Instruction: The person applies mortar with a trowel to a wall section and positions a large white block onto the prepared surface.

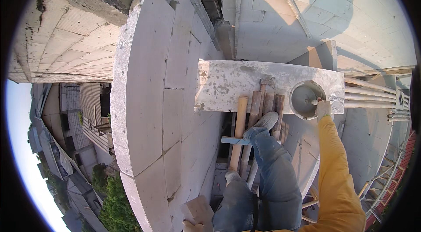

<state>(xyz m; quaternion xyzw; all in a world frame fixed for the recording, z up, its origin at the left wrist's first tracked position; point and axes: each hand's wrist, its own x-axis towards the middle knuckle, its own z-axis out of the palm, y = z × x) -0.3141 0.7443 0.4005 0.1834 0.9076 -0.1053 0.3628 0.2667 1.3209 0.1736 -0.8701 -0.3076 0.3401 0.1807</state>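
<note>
My right hand (323, 109), in a pale glove, reaches over the rim of a round bucket (293, 108) of grey wet mix. Its fingers are closed on the handle of a tool (314, 102) whose lower part is hidden in the mix. At the lower edge my left hand (193, 227), partly cut off, grips a grey-brown rectangular block (199, 211) beside the pale block wall (151, 87). The bucket stands on the right end of a mortar-spattered board (237, 80). A hammer (266, 83) lies on that board, left of the bucket.
My feet stand on round wooden poles (239, 131) below the board, near a blue strip (232, 140). Gaps show between the poles. Beyond the wall at left is a deep drop to roofs and trees (118, 205). More poles (370, 96) run out at right.
</note>
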